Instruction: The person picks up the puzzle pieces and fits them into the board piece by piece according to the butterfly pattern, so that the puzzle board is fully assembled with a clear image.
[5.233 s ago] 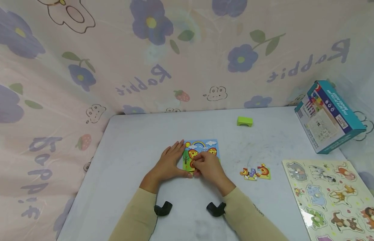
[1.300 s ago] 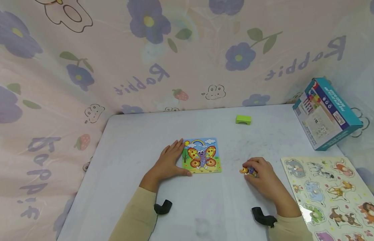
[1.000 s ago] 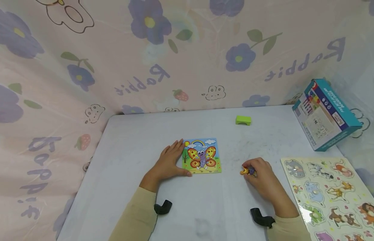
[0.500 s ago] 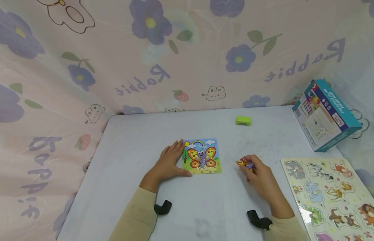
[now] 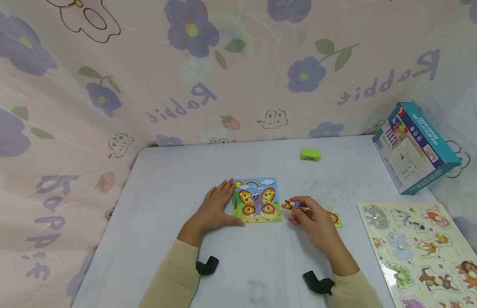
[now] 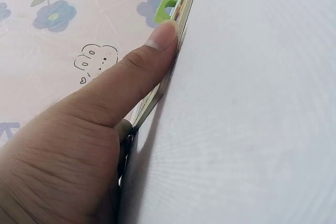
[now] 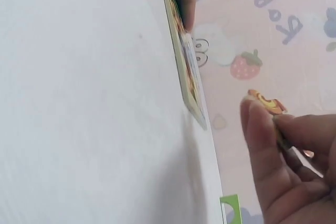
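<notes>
A square butterfly jigsaw puzzle (image 5: 257, 216) lies flat on the table in the head view. My left hand (image 5: 213, 209) rests at its left side with fingers spread, the thumb along the lower edge; the left wrist view shows that straight thumb (image 6: 131, 72) against the board's edge (image 6: 157, 95). Just right of the board, my right hand (image 5: 313, 220) pinches an orange and purple puzzle piece (image 5: 294, 206) above the table. In the right wrist view the piece's orange end (image 7: 266, 101) sticks out between thumb and fingers. Another puzzle piece (image 5: 334, 218), red and orange, lies partly hidden behind the right hand.
A green arch block (image 5: 310, 155) stands toward the back of the white table (image 5: 177, 167). At the right lies a large animal puzzle board (image 5: 411, 252). A blue and white box (image 5: 415, 149) leans behind it. A patterned curtain (image 5: 242, 72) hangs behind the table.
My right hand went from the butterfly board to the loose pieces, picked up the orange and purple one, and carried it left toward the board. My left hand stays in place.
</notes>
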`<state>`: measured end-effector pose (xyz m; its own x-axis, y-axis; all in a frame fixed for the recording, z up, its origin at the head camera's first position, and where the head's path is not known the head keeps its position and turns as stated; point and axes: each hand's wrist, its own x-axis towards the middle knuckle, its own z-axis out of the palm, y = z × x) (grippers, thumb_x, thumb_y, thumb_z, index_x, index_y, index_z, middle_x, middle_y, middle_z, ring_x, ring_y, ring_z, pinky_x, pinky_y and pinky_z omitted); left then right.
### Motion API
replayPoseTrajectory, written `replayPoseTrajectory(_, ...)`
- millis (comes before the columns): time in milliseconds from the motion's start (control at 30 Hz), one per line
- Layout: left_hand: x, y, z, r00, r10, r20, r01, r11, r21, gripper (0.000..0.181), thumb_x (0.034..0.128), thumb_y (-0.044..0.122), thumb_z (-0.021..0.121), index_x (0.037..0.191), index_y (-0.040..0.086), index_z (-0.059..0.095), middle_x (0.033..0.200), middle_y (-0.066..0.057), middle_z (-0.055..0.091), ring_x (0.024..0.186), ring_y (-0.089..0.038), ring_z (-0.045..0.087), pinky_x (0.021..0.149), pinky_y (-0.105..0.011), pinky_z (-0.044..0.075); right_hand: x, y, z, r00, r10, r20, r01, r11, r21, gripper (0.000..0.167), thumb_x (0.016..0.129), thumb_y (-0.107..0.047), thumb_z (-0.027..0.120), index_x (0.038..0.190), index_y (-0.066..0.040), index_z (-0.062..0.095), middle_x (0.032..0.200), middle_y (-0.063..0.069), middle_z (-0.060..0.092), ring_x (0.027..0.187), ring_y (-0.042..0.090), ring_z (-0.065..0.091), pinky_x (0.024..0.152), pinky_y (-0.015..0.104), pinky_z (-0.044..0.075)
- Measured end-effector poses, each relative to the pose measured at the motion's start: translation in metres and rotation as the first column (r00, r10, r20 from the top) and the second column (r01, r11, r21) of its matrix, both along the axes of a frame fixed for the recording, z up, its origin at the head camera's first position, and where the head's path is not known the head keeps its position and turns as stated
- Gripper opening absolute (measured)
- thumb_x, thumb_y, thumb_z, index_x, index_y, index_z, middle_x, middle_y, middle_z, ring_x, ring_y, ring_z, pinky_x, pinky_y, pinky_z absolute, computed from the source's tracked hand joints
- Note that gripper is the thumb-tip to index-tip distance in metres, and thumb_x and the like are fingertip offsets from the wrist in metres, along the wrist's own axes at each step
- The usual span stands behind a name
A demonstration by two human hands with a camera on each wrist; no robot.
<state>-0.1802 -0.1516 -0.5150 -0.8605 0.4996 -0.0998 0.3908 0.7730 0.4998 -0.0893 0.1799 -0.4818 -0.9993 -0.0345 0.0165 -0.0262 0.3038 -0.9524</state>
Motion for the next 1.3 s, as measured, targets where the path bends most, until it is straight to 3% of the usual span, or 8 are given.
replayPoseTrajectory(200, 0.000, 0.000, 0.001, 1.000, -0.002, 0.005, 0.002, 1.000, -0.006, 0.138, 0.0743, 0.078, 0.087, 0.175, 0.015, 0.017, 0.181, 0.005, 0.004, 0.164, -0.013, -0.005, 0.130, -0.043, -0.002, -0.007, -0.013, -0.002, 0.999, -0.043, -0.006, 0.042, 0.998, -0.051, 0.026, 0.106, 0.000, 0.070, 0.131, -0.002, 0.064, 0.104, 0.016, 0.071, 0.081, 0.027, 0.075, 0.071, 0.030, 0.063)
replayPoseTrajectory(333, 0.000, 0.000, 0.000, 1.000, 0.001, 0.011, -0.001, 1.000, -0.015, 0.137, 0.0745, 0.079, 0.086, 0.175, 0.016, 0.016, 0.181, 0.007, 0.003, 0.164, -0.011, -0.006, 0.130, -0.042, -0.003, -0.011, -0.022, -0.004, 0.998, -0.047, 0.030, 0.051, 0.988, -0.146, 0.028, 0.108, 0.002, 0.066, 0.135, 0.001, 0.066, 0.107, 0.020, 0.062, 0.088, 0.031, 0.076, 0.078, 0.033, 0.065)
replayPoseTrajectory(600, -0.001, 0.000, -0.001, 1.000, 0.005, 0.003, -0.005, 1.000, -0.016, 0.137, 0.0746, 0.078, 0.086, 0.175, 0.016, 0.018, 0.181, 0.006, 0.004, 0.164, -0.012, -0.005, 0.130, -0.043, -0.002, -0.021, -0.040, -0.011, 0.996, -0.015, 0.088, 0.033, 0.977, -0.209, 0.029, 0.104, 0.005, 0.070, 0.133, 0.004, 0.066, 0.097, 0.018, 0.062, 0.081, 0.025, 0.075, 0.073, 0.030, 0.064)
replayPoseTrajectory(967, -0.001, 0.000, 0.000, 1.000, 0.003, -0.001, -0.003, 1.000, -0.007, 0.137, 0.0739, 0.082, 0.084, 0.175, 0.016, 0.020, 0.181, 0.005, 0.006, 0.165, -0.014, -0.003, 0.130, -0.044, -0.001, -0.032, -0.062, -0.018, 0.989, 0.065, 0.133, -0.023, 0.954, -0.298, 0.030, 0.104, 0.008, 0.066, 0.134, 0.011, 0.066, 0.101, 0.017, 0.058, 0.082, 0.027, 0.077, 0.076, 0.034, 0.066)
replayPoseTrajectory(1300, 0.000, 0.000, -0.001, 1.000, 0.003, 0.008, -0.003, 1.000, 0.007, 0.137, 0.0741, 0.081, 0.084, 0.175, 0.016, 0.019, 0.181, 0.006, 0.005, 0.165, -0.014, -0.003, 0.130, -0.044, -0.002, -0.036, -0.072, -0.022, 0.980, 0.116, 0.161, -0.062, 0.950, -0.306, 0.034, 0.103, 0.009, 0.065, 0.137, 0.013, 0.064, 0.106, 0.020, 0.068, 0.083, 0.028, 0.077, 0.076, 0.033, 0.065)
